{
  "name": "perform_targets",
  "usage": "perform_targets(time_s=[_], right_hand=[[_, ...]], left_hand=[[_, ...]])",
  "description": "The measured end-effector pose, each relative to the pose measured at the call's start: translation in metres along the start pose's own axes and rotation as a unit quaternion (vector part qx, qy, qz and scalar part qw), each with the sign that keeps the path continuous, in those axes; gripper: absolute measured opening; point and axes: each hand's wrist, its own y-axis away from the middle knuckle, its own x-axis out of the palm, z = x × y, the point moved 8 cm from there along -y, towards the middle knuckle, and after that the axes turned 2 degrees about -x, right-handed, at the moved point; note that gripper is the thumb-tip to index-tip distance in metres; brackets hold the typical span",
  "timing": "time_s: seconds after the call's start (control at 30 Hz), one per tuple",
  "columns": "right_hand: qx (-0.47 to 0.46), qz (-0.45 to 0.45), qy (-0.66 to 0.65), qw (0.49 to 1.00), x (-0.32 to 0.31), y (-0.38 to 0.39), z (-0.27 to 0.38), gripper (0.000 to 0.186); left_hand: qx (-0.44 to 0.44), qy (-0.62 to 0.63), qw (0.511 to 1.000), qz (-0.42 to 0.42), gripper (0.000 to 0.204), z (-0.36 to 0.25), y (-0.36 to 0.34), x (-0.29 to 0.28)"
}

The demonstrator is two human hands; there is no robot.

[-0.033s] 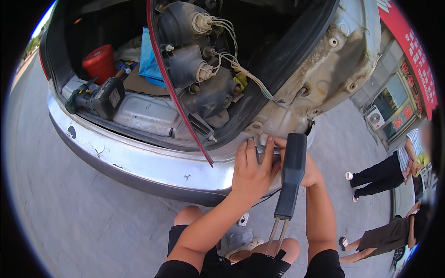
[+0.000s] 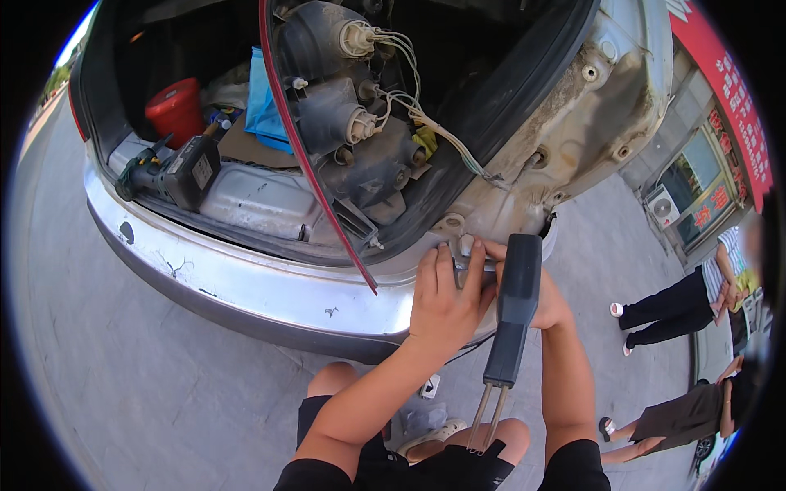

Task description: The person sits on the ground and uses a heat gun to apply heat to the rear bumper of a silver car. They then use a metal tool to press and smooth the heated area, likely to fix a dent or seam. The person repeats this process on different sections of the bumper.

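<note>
My left hand (image 2: 446, 299) rests with fingers stretched out on the silver car's rear bumper corner (image 2: 377, 299), beside a small pale piece (image 2: 465, 245) at the body edge. My right hand (image 2: 547, 299) holds a dark grey hand tool (image 2: 516, 311) with two metal prongs pointing down toward my knees; its fingertips reach the same edge, partly hidden by the tool. Above, a removed tail-lamp unit (image 2: 319, 123) with wires and a red edge stands in the boot opening. The exposed body panel (image 2: 606, 114) has several bolt holes.
A cordless tool (image 2: 176, 176), red bucket (image 2: 173, 110) and blue bag (image 2: 264, 98) sit in the boot. Two people, one in striped top (image 2: 720, 270), one in dark trousers (image 2: 679, 421), stand at right before a shopfront with an outdoor unit (image 2: 661, 206). A bag (image 2: 422, 417) lies below.
</note>
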Motion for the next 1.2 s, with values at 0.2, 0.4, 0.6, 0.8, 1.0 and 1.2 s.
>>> perform_targets(time_s=[0.2, 0.4, 0.6, 0.8, 1.0, 1.2], right_hand=[[0.014, -0.136, 0.09, 0.987, -0.031, 0.01, 0.044, 0.095], [-0.066, -0.332, 0.288, 0.896, -0.093, 0.045, 0.135, 0.06], [-0.05, -0.376, 0.412, 0.829, -0.104, 0.055, 0.155, 0.029], [-0.062, -0.364, 0.446, 0.815, -0.096, 0.044, 0.148, 0.028], [-0.091, -0.35, 0.437, 0.823, -0.104, 0.036, 0.15, 0.029], [-0.074, -0.332, 0.387, 0.857, -0.121, 0.041, 0.132, 0.032]], left_hand=[[0.002, 0.014, 1.0, 0.009, 0.06, 0.003, -0.002, -0.001], [0.013, 0.004, 1.0, -0.025, 0.063, 0.0, -0.001, 0.0], [0.022, -0.025, 0.999, -0.014, 0.066, -0.003, -0.001, 0.002], [-0.015, -0.063, 0.998, -0.02, 0.076, -0.015, -0.003, 0.006], [-0.054, -0.097, 0.994, -0.021, 0.082, -0.024, -0.005, 0.01], [-0.053, -0.098, 0.994, -0.023, 0.081, -0.023, -0.005, 0.013]])
